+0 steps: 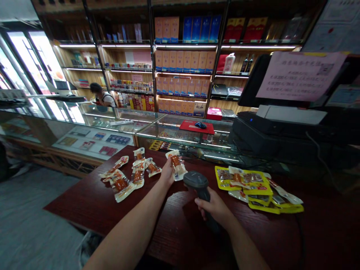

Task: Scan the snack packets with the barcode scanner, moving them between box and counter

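Observation:
My left hand (168, 173) grips a clear vacuum-sealed snack packet (176, 165) with reddish-brown food inside, raised over the dark wooden counter (157, 221). Wrapped in my right hand (215, 205) is the handle of a black barcode scanner (196, 180), its head just right of the packet and pointing toward it. Several similar packets (120, 184) lie loosely grouped to the left of my left hand. On the right, beyond the scanner, a pile of yellow-edged snack packets (257, 182) overlaps with a few clear ones.
A glass display case (157, 125) runs behind the counter, with a computer mouse (200, 125) on a red mat (185, 126). A monitor (254, 80) bearing a pink sign stands at right. Another person (105, 98) is behind the case, before shelves of boxed goods.

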`<state>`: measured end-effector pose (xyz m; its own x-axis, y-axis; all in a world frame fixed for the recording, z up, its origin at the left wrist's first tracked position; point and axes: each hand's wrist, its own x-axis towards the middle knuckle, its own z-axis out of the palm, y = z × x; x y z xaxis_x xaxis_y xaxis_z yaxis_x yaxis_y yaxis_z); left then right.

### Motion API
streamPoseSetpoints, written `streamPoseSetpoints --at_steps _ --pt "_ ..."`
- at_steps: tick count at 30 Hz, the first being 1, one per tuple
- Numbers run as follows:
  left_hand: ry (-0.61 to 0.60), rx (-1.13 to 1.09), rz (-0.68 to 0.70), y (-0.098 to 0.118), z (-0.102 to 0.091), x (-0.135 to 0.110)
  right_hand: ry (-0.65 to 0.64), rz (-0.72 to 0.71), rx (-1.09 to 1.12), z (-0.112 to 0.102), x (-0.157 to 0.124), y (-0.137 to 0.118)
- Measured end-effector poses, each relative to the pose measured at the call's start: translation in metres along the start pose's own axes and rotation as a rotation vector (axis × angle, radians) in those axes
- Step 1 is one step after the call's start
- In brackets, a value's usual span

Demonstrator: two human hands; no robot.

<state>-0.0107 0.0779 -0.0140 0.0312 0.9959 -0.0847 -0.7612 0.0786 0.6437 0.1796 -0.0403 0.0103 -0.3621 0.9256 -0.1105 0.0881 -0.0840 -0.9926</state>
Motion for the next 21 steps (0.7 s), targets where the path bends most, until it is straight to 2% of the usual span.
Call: streamPoseSetpoints --at_steps 4,8,12,16,21 --pt "0.019 0.074 -0.048 -0.005 0.002 -0.002 0.066 -0.014 0.024 -0.006 -0.005 -0.01" --pt "0.017 0.192 -0.038 -0.02 0.02 -0.004 0.169 -0.029 0.078 -0.02 -0.019 -0.02" --pt "-0.017 0.238 -0.139 -0.047 0.055 -0.004 0.27 -0.077 0.135 -0.044 -0.04 -0.02" --pt "-0.069 0.248 -0.24 -0.085 0.101 0.005 0.403 -0.114 0.178 -0.07 -0.063 -0.016" --pt "-0.115 0.354 -0.175 -0.144 0.152 0.025 0.501 -0.109 0.193 -0.095 -0.095 -0.017"
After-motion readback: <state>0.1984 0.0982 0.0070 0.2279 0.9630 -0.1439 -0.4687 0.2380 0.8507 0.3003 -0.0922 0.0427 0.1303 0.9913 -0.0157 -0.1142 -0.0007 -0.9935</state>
